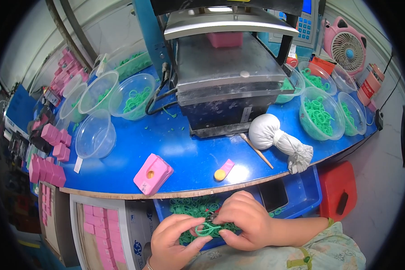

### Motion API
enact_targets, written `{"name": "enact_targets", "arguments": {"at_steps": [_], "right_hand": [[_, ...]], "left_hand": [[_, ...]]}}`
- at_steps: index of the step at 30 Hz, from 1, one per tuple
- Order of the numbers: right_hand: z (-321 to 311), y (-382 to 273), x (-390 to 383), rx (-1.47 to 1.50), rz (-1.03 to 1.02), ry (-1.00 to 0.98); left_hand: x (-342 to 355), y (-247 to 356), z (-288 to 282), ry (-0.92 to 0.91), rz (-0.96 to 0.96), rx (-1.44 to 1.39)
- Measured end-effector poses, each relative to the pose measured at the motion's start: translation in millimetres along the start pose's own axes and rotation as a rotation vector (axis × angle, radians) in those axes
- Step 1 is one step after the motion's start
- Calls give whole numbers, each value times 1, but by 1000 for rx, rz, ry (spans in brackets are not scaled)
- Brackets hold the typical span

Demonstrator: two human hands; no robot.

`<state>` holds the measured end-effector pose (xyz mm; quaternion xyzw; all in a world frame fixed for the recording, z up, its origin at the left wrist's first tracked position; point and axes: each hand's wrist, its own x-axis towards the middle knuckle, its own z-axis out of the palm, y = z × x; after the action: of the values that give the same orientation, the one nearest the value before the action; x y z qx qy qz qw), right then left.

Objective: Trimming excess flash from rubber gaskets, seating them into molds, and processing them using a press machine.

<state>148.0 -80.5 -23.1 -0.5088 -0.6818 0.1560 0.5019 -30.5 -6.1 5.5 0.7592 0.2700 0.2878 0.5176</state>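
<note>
Below the desk edge, my left hand (177, 234) pinches a green looped piece (206, 229), like a small wax or rubber branch. My right hand (240, 220) holds a small dark metal tool (213, 217), perhaps snippers, against that piece, with fingertips close to the loop. Both hands are over a blue tray (308, 193) of many green pieces (189, 204). On the blue desk (202, 159) above them lie a pink mould block (152, 173), a small pink piece with a yellow disc (221, 174), a wooden stick (261, 155) and a white tied cloth bundle (274, 135).
A metal press (225, 67) stands mid-desk, flanked by clear bowls (94, 135) (321, 117), several with green pieces. Pink blocks (49, 171) are stacked left and in a lower framed case (103, 229). A pink fan (346, 49) and red container (337, 189) are right.
</note>
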Motion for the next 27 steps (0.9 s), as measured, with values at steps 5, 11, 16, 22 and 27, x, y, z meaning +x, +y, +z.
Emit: {"name": "enact_targets", "arguments": {"at_steps": [5,11,16,22,27], "right_hand": [[-8,4,-1,-213,-178,92],[-105,22,5,-857,-215,761],[-170,33,-11,-1204,97,908],[-179,45,-19,-1171,264,874],[-186,48,-22,-1244,351,894]], "left_hand": [[-7,-7,6,69,-49,-114],[-17,-17,-5,228,-82,-29],[-7,-18,-7,356,83,212],[1,-16,-7,396,130,271],[3,-15,-5,401,149,321]]}}
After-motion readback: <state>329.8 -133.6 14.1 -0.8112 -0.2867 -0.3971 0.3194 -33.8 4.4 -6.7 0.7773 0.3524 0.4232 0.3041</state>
